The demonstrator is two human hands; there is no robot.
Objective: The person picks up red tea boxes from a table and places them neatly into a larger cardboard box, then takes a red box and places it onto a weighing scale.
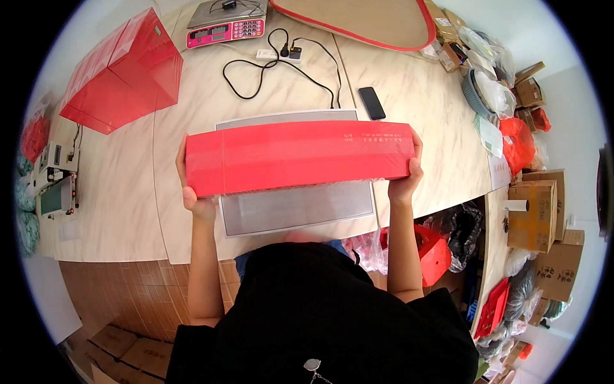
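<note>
A long red box (297,157) sits crosswise between the person's 2 hands, its 2 short ends pressed between them, in front of the body and above a gray panel with a white frame (297,211) on the marbled table (121,192); from here I cannot tell whether its underside touches the panel. The left hand (195,195) grasps the left end, fingers running up along that side and thumb by the near corner; the right hand (406,182) grips the right end the same way, fingertips up near the far corner. The box is bright red and a little shiny, with 1 thin gold line across it near the left end and small gold print toward the right along the far edge. Farther up on the left stands a block of glossy red boxes (121,77), closed, so their contents are hidden. Beyond the panel lie a black phone (371,103) and a looping black cable (246,96), with a pink-fronted scale (224,29) past them. On the right, a gray basket (472,93) has clear plastic (497,95) bunched in it, and brown cartons (534,211) are stacked lower down, their insides out of sight.
</note>
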